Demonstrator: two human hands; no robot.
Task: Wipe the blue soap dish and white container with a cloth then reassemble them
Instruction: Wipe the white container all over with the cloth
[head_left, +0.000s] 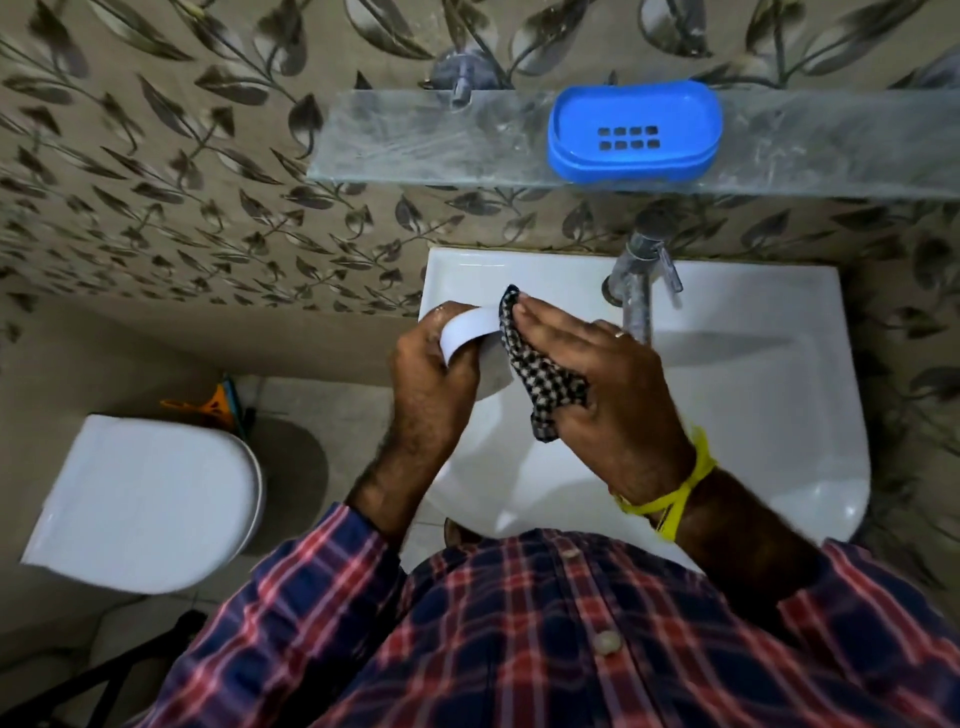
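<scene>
My left hand (431, 371) grips a white container (467, 330) over the left rim of the sink. My right hand (597, 384) lies flat with fingers straight, pressing a black-and-white checked cloth (540, 376) against the container's right side. The cloth hangs down below my palm. The blue soap dish (634, 132), with a grid of drain holes in its tray, sits on the glass shelf (415, 150) above the sink, apart from both hands.
A white sink (753, 374) lies below my hands, with a chrome tap (641, 280) at its back. A closed white toilet (150, 499) stands to the left. The leaf-patterned wall (156, 182) is behind the shelf.
</scene>
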